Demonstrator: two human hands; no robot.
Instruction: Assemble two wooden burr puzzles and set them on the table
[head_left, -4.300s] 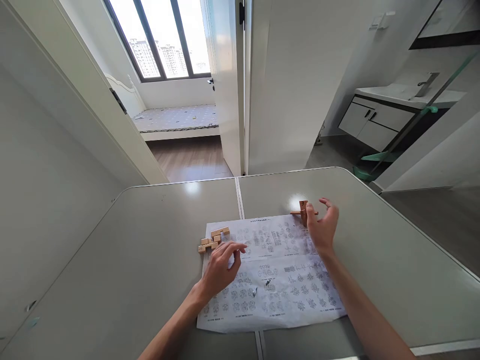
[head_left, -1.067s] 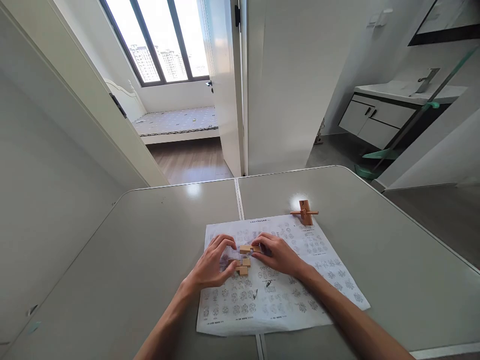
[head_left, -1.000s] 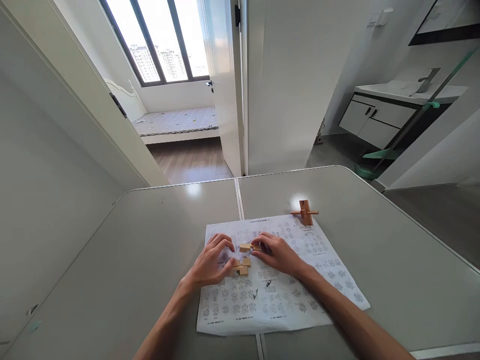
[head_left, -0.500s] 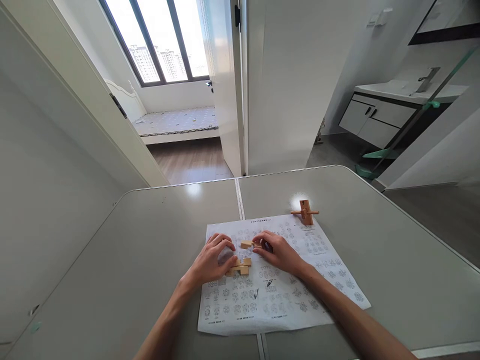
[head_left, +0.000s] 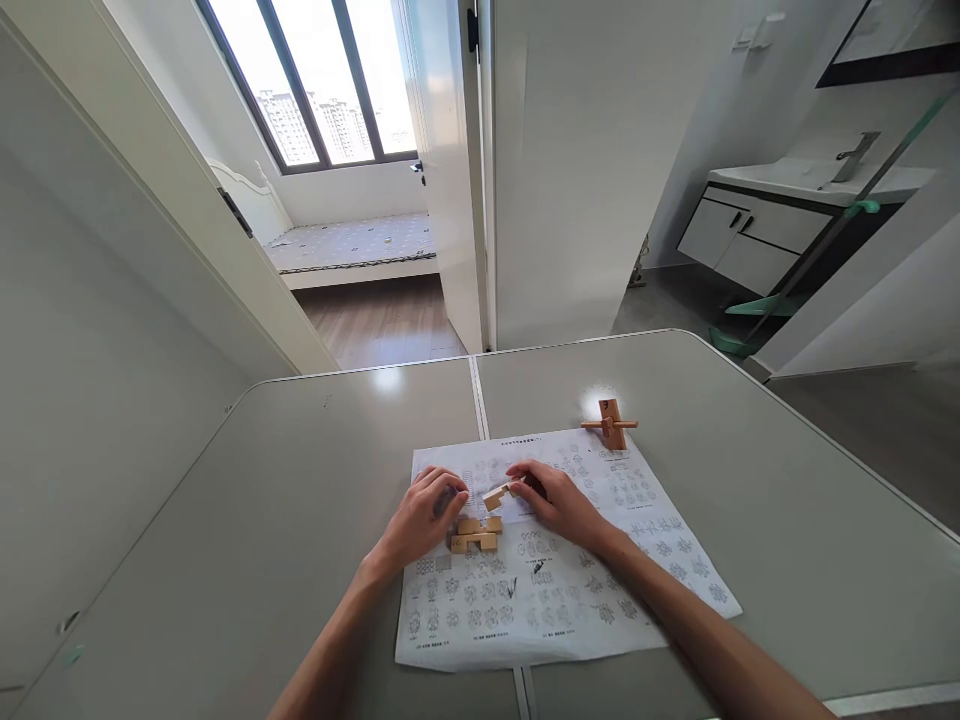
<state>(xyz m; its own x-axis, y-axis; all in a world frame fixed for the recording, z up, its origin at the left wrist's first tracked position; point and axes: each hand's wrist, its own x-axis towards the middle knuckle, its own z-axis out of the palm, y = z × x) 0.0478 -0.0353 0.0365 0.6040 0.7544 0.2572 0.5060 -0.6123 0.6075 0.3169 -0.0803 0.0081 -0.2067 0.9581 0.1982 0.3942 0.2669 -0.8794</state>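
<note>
My right hand (head_left: 561, 506) pinches a small pale wooden block (head_left: 495, 493) by one end and holds it tilted just above a printed instruction sheet (head_left: 570, 590). My left hand (head_left: 417, 522) rests on the sheet's left part with its fingers curled; nothing shows in them. Two or three loose wooden blocks (head_left: 474, 536) lie together on the sheet, just right of my left fingers and below the held block. An assembled wooden cross piece (head_left: 611, 424) stands at the sheet's far right corner.
The sheet lies on a grey table (head_left: 262, 500) with a seam down its middle. The table's rounded far edge faces an open doorway and a white door (head_left: 450, 170). A vanity with a sink (head_left: 780, 220) stands at the right.
My right hand has lifted and tilted its block slightly. My left hand has drawn back off the loose blocks and curled its fingers. Over four seconds ago both hands were apart.
</note>
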